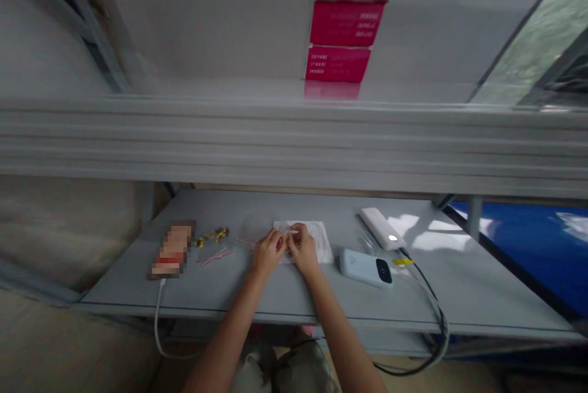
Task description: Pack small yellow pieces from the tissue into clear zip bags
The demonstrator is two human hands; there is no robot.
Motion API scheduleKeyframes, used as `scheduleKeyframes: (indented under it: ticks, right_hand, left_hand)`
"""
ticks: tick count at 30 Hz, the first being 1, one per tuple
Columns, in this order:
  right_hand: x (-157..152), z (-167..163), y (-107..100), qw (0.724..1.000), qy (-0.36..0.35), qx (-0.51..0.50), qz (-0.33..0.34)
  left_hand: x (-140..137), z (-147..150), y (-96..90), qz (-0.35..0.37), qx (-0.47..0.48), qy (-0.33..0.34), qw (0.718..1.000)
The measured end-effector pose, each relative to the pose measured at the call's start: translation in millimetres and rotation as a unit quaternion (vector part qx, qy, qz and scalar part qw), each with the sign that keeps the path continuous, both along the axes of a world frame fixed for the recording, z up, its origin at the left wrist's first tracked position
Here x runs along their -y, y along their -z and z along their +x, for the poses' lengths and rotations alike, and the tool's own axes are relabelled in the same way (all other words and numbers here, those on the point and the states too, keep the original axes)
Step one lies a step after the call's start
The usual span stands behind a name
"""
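Hands: our left hand (269, 252) and right hand (304, 248) close together, fingers curled, over white paper (326, 245) | Between fingertips: a small pale piece (293, 232); we cannot tell which hand grips it | Left: we see pink strands (217, 256), yellow-black parts (221, 234), a phone (171, 251) | Right: two power banks (361, 265) | Above: stacked pink boxes (342, 22)

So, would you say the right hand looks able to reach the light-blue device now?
Probably yes: the light-blue device lies just right of the right hand, with only part of the white sheet and tabletop between them, though that hand seems busy beside the left hand.
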State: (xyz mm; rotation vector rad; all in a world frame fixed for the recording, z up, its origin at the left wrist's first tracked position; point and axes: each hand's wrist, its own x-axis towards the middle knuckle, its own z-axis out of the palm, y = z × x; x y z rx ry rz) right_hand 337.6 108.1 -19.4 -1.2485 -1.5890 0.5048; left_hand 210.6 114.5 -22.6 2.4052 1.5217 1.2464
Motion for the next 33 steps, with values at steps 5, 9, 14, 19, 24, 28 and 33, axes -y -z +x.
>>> scheduleKeyframes:
  ticks: [5,9,14,19,24,28,33]
  right_hand:
    - [-7,2,4,0.998,-0.026,-0.052,-0.007]
    - [-12,8,6,0.99,0.006,-0.137,-0.015]
    - [-12,10,1,0.963,-0.042,-0.264,-0.022]
    - [-6,6,-4,0.951,-0.059,-0.302,-0.029]
    - [3,7,3,0.958,-0.049,-0.28,-0.045]
    - [4,9,10,0.976,0.035,-0.213,-0.006]
    - [-5,11,23,0.984,0.095,-0.153,-0.004]
  left_hand:
    - [3,1,-2.3,-0.013,-0.004,0.056,0.998]
    - [0,-1,-2.1,-0.066,0.07,0.075,0.993]
    - [-12,8,5.5,-0.245,0.328,0.06,0.911]
    - [-16,21,7.8,-0.32,0.585,0.12,0.735]
    - [-20,16,13.1,-0.256,0.605,0.068,0.751]
    - [-29,8,14.1,-0.214,0.552,0.047,0.805]
    - [-37,12,-1.8,-0.164,0.512,0.096,0.838]
